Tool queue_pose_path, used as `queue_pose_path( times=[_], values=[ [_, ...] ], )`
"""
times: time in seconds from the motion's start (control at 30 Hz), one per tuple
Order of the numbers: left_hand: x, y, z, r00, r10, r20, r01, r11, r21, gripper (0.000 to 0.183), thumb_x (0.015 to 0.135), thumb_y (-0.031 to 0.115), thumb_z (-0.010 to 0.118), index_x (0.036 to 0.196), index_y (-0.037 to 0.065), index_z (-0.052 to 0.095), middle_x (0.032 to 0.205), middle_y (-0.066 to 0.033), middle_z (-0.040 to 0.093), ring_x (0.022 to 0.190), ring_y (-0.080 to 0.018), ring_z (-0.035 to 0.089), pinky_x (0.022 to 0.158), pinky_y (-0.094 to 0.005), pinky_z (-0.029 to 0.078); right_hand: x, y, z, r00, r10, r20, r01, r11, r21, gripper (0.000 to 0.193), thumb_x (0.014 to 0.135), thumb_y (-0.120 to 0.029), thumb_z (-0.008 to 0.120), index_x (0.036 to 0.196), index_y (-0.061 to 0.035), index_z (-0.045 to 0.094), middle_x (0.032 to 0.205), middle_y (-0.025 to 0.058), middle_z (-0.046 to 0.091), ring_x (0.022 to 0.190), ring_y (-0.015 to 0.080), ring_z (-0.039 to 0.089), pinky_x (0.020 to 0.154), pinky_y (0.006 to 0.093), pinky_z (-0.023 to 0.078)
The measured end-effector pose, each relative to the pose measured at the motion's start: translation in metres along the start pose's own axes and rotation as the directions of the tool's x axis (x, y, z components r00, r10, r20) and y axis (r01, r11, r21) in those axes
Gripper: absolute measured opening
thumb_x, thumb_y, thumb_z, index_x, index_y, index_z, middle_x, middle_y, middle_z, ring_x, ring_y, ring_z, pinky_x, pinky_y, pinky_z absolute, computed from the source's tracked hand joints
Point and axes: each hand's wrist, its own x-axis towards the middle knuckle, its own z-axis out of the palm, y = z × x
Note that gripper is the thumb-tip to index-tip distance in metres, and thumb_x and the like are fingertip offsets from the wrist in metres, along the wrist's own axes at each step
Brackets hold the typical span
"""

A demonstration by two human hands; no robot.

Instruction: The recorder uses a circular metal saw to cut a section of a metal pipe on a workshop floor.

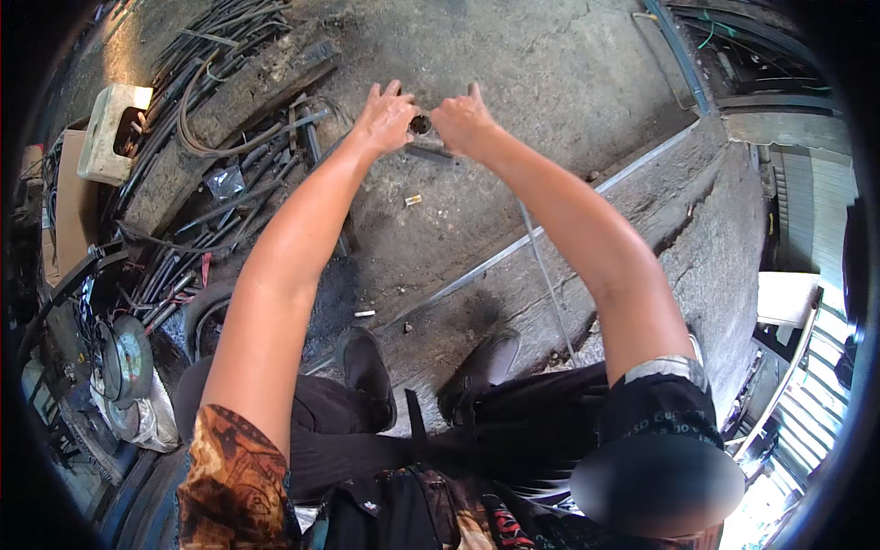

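A small, dark, round piece [420,125] with a ring-like rim; it sits between the left hand [389,119] and right hand [464,125].

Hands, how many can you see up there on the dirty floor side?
2. The left hand is left of a small dark round thing; the right hand is right of it. Any others would be hidden.

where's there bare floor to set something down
Bare floor lies right of the right hand, up to the pale strip, and ahead of that hand. Leftward past the left hand it is crowded: piled rods and a timber beam.
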Motion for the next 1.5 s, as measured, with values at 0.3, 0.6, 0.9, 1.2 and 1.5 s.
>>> queue_pose_path(
  times=[0.3, 0.6, 0.9, 1.2, 1.5],
  values=[
    [0.0, 0.002, 0.014, 0.999, 0.022, -0.043, -0.021, 0.999, 0.025, 0.056, 0.074, 0.031, 0.075, 0.124, 0.012, 0.061, 0.122, -0.0065, 0.059, 0.124, -0.0312, 0.045, 0.098, -0.0513, 0.04, 0.009, 0.0, 0.015, 0.994, 0.009, -0.107, -0.007, 1.0, 0.021, 0.02, 0.068, -0.017, 0.076, 0.086, -0.0092, 0.073, 0.089, 0.0123, 0.071, 0.094, 0.0322, 0.068, 0.101, 0.0604, 0.036],
    [-0.031, -0.007, -0.017, 0.991, -0.086, -0.102, 0.074, 0.99, -0.116, 0.064, 0.081, 0.033, 0.069, 0.137, 0.012, 0.047, 0.132, -0.0092, 0.053, 0.126, -0.031, 0.045, 0.099, -0.0472, 0.04, -0.021, -0.006, -0.019, 0.968, 0.239, -0.079, -0.217, 0.952, 0.218, 0.026, 0.083, -0.02, 0.06, 0.105, -0.0097, 0.07, 0.11, 0.0135, 0.066, 0.113, 0.032, 0.059, 0.104, 0.0608, 0.031],
    [-0.119, 0.065, -0.215, 0.992, -0.095, -0.083, 0.081, 0.984, -0.16, 0.069, 0.084, 0.028, 0.068, 0.144, 0.011, 0.037, 0.141, -0.0134, 0.042, 0.129, -0.0331, 0.04, 0.103, -0.0497, 0.037, -0.163, -0.029, -0.14, 0.851, 0.448, -0.274, -0.285, 0.832, 0.476, 0.042, 0.084, -0.018, 0.056, 0.123, -0.0024, 0.055, 0.12, 0.0172, 0.058, 0.118, 0.0343, 0.054, 0.102, 0.0583, 0.035],
    [-0.227, 0.183, -0.516, 0.997, -0.017, -0.075, 0.008, 0.993, -0.115, 0.063, 0.084, 0.029, 0.066, 0.139, 0.006, 0.041, 0.134, -0.0134, 0.047, 0.127, -0.0326, 0.042, 0.1, -0.0465, 0.039, -0.434, -0.051, -0.364, 0.768, 0.622, -0.153, -0.394, 0.647, 0.653, 0.045, 0.085, -0.018, 0.054, 0.127, -0.0013, 0.051, 0.125, 0.0178, 0.055, 0.123, 0.0347, 0.049, 0.101, 0.0538, 0.038],
    [-0.281, 0.335, -0.675, 0.919, 0.348, -0.185, -0.358, 0.933, -0.023, 0.061, 0.084, 0.028, 0.066, 0.137, 0.007, 0.043, 0.133, -0.0113, 0.048, 0.124, -0.0315, 0.044, 0.099, -0.047, 0.039, -0.668, -0.095, -0.459, 0.439, 0.891, -0.114, -0.575, 0.376, 0.726, 0.054, 0.085, -0.026, 0.061, 0.131, -0.0021, 0.048, 0.123, 0.0161, 0.055, 0.121, 0.0332, 0.048, 0.1, 0.0505, 0.037]
  ],
)
